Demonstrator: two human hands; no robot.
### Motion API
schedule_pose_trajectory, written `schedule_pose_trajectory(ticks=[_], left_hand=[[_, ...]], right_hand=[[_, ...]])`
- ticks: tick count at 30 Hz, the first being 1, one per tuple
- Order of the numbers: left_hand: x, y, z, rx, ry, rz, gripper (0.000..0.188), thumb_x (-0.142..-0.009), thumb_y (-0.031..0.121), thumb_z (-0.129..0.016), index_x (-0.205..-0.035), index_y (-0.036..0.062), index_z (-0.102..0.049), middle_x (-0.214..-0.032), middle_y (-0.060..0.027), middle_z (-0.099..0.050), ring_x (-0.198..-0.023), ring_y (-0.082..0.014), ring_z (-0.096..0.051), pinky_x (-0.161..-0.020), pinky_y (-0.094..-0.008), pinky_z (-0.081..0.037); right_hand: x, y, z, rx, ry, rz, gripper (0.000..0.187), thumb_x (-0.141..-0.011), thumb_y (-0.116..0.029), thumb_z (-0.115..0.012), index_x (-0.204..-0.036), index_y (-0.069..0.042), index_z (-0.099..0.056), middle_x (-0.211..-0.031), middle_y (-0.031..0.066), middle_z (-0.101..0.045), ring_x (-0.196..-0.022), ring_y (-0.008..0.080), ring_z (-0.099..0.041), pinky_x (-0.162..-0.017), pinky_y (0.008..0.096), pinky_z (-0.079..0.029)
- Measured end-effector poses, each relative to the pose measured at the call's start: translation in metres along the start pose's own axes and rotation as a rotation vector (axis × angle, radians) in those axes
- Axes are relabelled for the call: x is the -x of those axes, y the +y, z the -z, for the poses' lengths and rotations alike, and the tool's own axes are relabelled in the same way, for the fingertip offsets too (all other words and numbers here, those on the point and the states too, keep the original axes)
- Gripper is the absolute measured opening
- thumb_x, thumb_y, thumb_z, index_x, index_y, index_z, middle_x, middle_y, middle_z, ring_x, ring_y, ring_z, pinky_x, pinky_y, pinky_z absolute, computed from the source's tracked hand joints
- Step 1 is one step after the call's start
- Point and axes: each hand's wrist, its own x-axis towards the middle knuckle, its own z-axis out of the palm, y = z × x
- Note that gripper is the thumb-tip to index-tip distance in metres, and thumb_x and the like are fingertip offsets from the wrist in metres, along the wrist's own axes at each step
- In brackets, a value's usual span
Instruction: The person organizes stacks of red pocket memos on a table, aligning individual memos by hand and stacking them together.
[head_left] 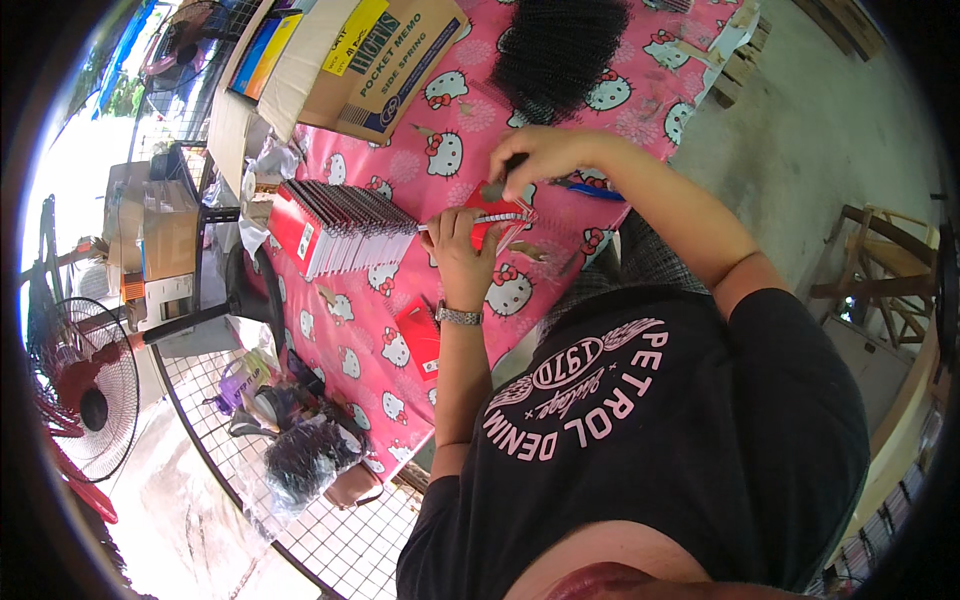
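My left hand point(462, 248), with a watch at its wrist, is closed on a small red notebook point(487, 233). Its punched edge, a pale strip with a row of holes or loops, points away from the fingers. Just beyond that notebook, my right hand point(540, 160) has its fingers curled inward over the work. Something small and dark shows between those fingers, too hidden to name. To the left of my left hand stands a row of spiral-bound red notebooks point(345, 228) with black coils. Another red notebook point(420, 338) lies flat beside my left forearm.
A pink patterned cloth point(330, 300) covers the table. At the far side sit a cardboard box point(385, 65) and a heap of black spiral coils point(560, 55). A blue pen-like item point(592, 190) lies near the right edge. A fan point(92, 405) stands at left.
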Motion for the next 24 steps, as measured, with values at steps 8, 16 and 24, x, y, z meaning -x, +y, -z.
schedule_pose_trajectory(ticks=[8, 16, 24], left_hand=[[0.005, -0.003, -0.001, 0.027, 0.026, 0.073, 0.037, -0.072, 0.027, -0.079, -0.098, 0.0094, -0.059, -0.098, -0.0067, -0.059, -0.102, -0.0285, -0.050, -0.091, -0.0442, -0.033], [0.002, -0.005, 0.008, 0.074, -0.001, 0.081, 0.037, -0.071, 0.021, -0.080, -0.098, 0.0066, -0.060, -0.098, -0.0090, -0.059, -0.099, -0.0311, -0.050, -0.088, -0.0440, -0.040], [0.004, -0.031, 0.020, 0.106, -0.004, 0.125, 0.036, -0.073, 0.018, -0.081, -0.098, 0.0038, -0.059, -0.097, -0.0089, -0.057, -0.089, -0.0276, -0.053, -0.081, -0.0395, -0.043]], right_hand=[[0.000, -0.002, -0.011, -0.471, -0.081, 0.055, 0.044, -0.073, -0.028, -0.075, -0.105, 0.001, -0.065, -0.101, 0.0073, -0.066, -0.096, 0.0145, -0.059, -0.082, 0.0304, -0.045], [-0.011, 0.000, -0.006, 0.229, -0.026, -0.082, 0.047, -0.074, -0.023, -0.073, -0.115, -0.001, -0.062, -0.107, 0.0022, -0.064, -0.098, 0.0132, -0.059, -0.090, 0.0276, -0.043], [-0.027, -0.011, -0.014, 0.277, 0.034, -0.073, 0.041, -0.077, -0.023, -0.071, -0.112, -0.003, -0.064, -0.101, -0.0001, -0.064, -0.098, 0.0124, -0.055, -0.092, 0.0278, -0.040]])
